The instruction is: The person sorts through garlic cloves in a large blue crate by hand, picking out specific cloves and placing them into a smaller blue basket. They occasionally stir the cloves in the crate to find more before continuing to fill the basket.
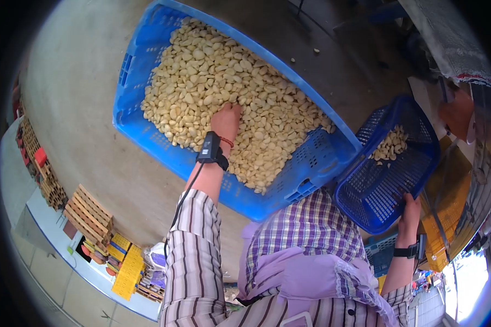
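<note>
A large blue crate (174, 155) holds a heap of pale, peeled garlic-like cloves (202, 65). My left hand (226, 121) reaches into the heap, its fingers curled down among the cloves; what they hold, if anything, is hidden. On the right, my right hand (410, 210) grips the near rim of a smaller dark blue basket (373, 199), which is tilted beside the large crate. A small pile of cloves (391, 144) lies inside that basket.
Wooden pallets (88, 215) and yellow crates (129, 272) stand at the lower left. Another person's hand (457, 114) is at the upper right, near a yellow-brown crate (447, 201). A few loose cloves (316, 50) lie on the floor beyond the large crate.
</note>
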Available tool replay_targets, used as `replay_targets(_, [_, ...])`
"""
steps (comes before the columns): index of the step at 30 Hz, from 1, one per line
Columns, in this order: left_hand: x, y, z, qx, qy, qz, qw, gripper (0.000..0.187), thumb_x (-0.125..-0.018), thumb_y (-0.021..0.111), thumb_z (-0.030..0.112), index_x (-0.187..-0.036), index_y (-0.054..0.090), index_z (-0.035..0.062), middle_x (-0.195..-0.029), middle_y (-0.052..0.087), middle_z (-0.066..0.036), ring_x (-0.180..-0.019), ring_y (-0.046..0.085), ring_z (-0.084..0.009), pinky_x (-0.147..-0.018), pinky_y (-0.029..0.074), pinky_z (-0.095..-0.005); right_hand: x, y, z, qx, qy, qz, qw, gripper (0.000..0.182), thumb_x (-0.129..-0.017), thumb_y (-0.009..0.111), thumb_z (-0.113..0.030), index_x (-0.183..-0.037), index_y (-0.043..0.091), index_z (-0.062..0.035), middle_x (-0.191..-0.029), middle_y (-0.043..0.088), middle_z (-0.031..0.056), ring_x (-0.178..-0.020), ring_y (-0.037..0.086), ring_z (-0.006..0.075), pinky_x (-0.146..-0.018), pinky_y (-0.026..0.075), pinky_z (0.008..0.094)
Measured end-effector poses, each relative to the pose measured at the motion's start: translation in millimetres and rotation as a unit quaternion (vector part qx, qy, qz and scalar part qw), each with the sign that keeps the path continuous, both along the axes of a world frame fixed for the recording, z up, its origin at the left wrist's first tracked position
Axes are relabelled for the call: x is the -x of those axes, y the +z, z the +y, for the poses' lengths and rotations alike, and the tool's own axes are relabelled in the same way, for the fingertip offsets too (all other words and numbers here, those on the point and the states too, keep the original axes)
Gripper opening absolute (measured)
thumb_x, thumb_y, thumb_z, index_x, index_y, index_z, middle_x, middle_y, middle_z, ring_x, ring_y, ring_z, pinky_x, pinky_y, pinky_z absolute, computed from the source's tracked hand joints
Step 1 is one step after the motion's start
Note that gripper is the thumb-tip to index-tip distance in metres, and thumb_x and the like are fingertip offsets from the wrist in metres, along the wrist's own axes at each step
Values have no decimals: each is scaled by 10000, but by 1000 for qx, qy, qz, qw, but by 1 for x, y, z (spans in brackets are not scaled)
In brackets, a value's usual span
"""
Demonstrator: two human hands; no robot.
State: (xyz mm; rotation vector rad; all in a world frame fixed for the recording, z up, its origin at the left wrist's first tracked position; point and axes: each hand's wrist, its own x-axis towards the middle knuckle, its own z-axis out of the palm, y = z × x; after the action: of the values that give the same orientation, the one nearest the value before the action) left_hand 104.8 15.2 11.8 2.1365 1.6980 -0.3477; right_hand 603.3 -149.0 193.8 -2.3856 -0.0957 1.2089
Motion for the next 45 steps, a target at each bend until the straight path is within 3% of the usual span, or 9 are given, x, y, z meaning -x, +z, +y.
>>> replay_targets(12, [-29,3,-5,47,175,53,982,347,-788,668,386,-847,614,48,-723,650,-131,-673,643,-325,-571,507,-425,-5,-6,-3,-4,4,21,1000,324,-844,454,-58,-1136,561,33,-1071,627,103,-951,589,179,-873,436,286])
replay_targets(22, [-27,-9,-7,0,109,62,992,283,-804,654,336,-806,549,73,-716,636,-124,-659,639,-304,-549,508,-408,-6,-9,-5,-10,1,37,999,319,-842,473,-55,-1135,569,26,-1075,627,97,-953,588,172,-868,436,276])
replay_targets(28, [-6,3,4,13,-42,-35,998,202,-787,659,259,-777,573,77,-705,633,-99,-678,639,-281,-563,504,-387,-4,-10,-4,-7,6,35,999,327,-847,450,-48,-1148,548,33,-1085,617,113,-950,594,181,-862,459,284])
replay_targets(30, [-9,19,4,105,133,-250,953,161,-754,652,184,-724,557,58,-642,584,-84,-625,596,-263,-570,476,-350,-5,-10,-4,-6,1,34,999,326,-845,450,-47,-1145,549,32,-1081,618,113,-947,595,181,-862,460,284])
replay_targets(31, [-10,9,0,57,174,-387,904,175,-726,644,141,-688,513,32,-585,509,-79,-570,526,-254,-576,447,-318,-5,-10,-5,-5,2,34,999,324,-844,452,-45,-1143,550,32,-1078,619,114,-945,596,181,-862,461,284])
replay_targets(34, [-17,10,6,-62,192,-430,880,188,-722,649,110,-685,490,17,-552,452,-81,-539,472,-259,-563,435,-307,-9,-13,-10,-4,0,36,999,324,-841,455,-41,-1142,550,31,-1075,620,114,-944,597,181,-861,465,283])
replay_targets(38, [-37,19,27,16,295,-237,926,188,-731,650,111,-687,497,11,-585,528,-99,-554,530,-295,-565,456,-337,-7,-12,-6,0,-3,35,999,325,-845,442,-31,-1145,548,34,-1072,627,105,-955,598,177,-870,449,282])
replay_targets(40, [-43,10,33,-40,223,-177,958,149,-751,647,105,-717,532,17,-640,594,-145,-593,589,-341,-570,483,-386,-6,-11,-5,-4,-3,35,999,322,-847,446,-33,-1145,549,34,-1076,628,106,-957,598,178,-873,448,281])
replay_targets(45, [-51,6,32,-38,206,-115,971,111,-760,648,114,-761,569,36,-664,616,-175,-643,624,-352,-580,503,-425,-7,-10,-5,-5,-5,29,1000,316,-852,462,-41,-1147,553,31,-1088,629,110,-967,598,182,-880,445,280])
